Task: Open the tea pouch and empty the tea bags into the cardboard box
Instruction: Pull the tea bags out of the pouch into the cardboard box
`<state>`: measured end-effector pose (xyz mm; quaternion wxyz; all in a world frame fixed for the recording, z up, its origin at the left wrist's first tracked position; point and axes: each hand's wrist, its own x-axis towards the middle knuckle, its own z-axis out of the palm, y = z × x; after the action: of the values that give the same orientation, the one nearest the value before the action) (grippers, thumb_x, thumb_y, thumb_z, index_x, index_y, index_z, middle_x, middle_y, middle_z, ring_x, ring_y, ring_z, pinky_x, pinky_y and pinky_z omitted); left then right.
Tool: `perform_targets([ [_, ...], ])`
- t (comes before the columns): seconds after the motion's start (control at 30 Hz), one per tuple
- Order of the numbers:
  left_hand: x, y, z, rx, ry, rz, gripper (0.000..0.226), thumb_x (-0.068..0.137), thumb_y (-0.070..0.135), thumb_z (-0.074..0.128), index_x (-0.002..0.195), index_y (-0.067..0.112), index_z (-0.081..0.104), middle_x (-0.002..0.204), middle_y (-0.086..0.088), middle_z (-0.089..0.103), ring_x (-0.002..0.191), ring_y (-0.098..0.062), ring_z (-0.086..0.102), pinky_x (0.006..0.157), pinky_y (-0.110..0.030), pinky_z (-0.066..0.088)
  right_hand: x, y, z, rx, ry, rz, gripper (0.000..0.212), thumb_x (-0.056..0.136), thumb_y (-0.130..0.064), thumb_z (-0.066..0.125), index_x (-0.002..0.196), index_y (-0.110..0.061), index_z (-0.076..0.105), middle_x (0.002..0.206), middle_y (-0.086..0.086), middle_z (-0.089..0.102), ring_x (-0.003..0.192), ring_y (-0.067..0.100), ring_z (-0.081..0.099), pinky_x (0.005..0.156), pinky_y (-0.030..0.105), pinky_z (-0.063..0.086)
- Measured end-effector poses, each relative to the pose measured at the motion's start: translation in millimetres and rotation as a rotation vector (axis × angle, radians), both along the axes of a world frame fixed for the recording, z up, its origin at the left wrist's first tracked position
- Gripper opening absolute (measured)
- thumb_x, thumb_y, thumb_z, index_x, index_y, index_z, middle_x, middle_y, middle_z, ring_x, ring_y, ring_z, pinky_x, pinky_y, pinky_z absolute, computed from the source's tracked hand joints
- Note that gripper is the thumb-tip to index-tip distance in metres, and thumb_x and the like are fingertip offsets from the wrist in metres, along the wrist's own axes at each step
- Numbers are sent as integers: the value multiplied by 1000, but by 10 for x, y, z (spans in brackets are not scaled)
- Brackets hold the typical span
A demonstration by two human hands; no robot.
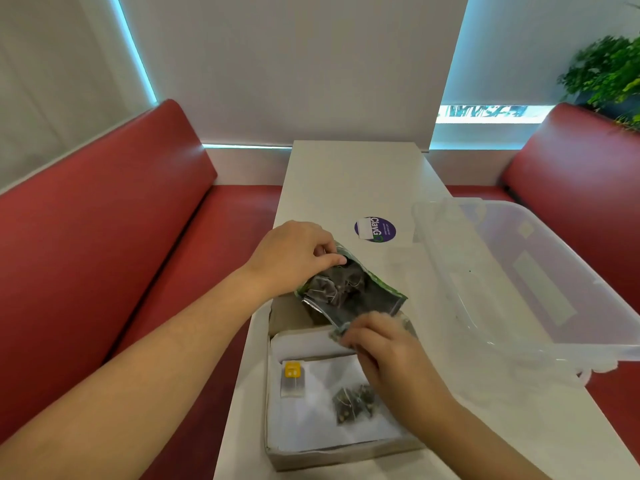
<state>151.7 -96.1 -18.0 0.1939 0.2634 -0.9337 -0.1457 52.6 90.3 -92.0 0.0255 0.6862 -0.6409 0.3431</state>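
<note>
While the left hand (294, 258) pinches the open tea pouch (349, 292) at ten o'clock and the right hand (381, 344) pinches its six o'clock lip, above the cardboard box (346, 457) at its twelve o'clock end, emptying seems underway, likely needing a steeper tip next.

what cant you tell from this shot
Head view only:
- How many tea bags are in the pouch: a dark tangle, and the left hand covers one corner.
- Right hand: fingers motion-blurred, so which ones pinch the pouch is unclear.
- Cardboard box, right wall: behind the right forearm.
- Sticker small print: too small.
</note>
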Motion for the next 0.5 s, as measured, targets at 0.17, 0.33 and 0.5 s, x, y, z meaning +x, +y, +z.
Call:
perform_targets([
  [0.17,13,10,5,26,12,-2,26,81,50,64,82,25,72,74,14,61,71,-6,58,68,-36,53,41,170,-167,127,96,69,25,84,-15,66,107,-22,68,113,-5,65,101,11,61,86,21,51],
  [0.33,51,26,6,22,7,-9,25,83,49,63,85,27,72,75,15,59,72,-5,57,68,-33,51,-38,-221,31,-15,5,-46,27,89,-13,50,108,-12,68,107,4,65,98,16,54,85,18,44],
  [0.5,40,27,15,46,8,-18,23,84,47,63,84,26,71,79,13,63,75,-6,58,70,-34,51,-232,-1042,-222,455,167,-133,58,91,-23,51,145,-27,31,153,13,23,135,40,26,109,48,33],
])
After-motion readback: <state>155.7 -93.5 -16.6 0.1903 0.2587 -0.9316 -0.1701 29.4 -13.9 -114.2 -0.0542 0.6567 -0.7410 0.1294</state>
